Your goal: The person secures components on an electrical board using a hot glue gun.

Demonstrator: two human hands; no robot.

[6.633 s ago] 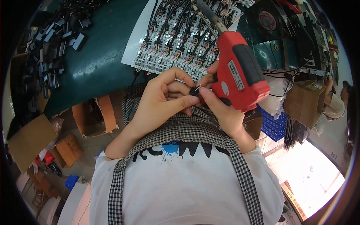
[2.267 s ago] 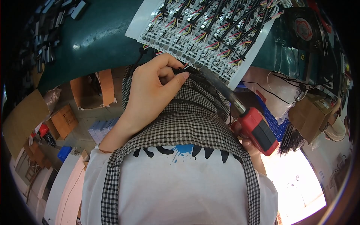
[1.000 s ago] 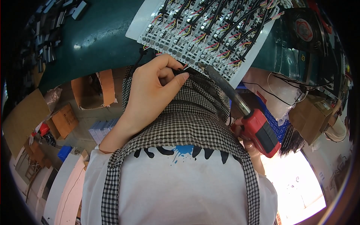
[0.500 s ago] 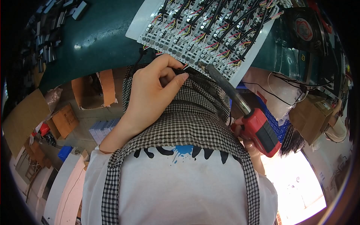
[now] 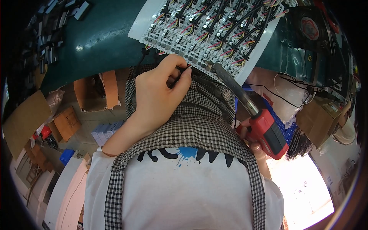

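A panel of white circuit boards [image 5: 188, 51] lies at the table's near edge, with rows of black cables and thin coloured wires standing on it. My left hand [image 5: 159, 92] is closed in a pinch on a black cable [image 5: 175, 79], just below the panel's near edge. Its thin wire end [image 5: 189, 66] pokes out between thumb and forefinger. In my right hand [image 5: 257, 148] is a red and black soldering gun [image 5: 270, 134], its grip partly covering the fingers. The gun's long metal barrel slants up leftward, and its tip is over the panel's near edge, close to my left fingertips.
The green table [image 5: 103, 38] carries a pile of small grey pieces [image 5: 50, 38] at far left and a black fan-like unit [image 5: 310, 28] at right. Below stand an open cardboard box [image 5: 90, 94], a blue basket [image 5: 285, 124] and loose black cords [image 5: 287, 96].
My left hand has shifted slightly, its fingers drawn up nearer the panel with the cable. The soldering gun and its tip have moved a little to the right.
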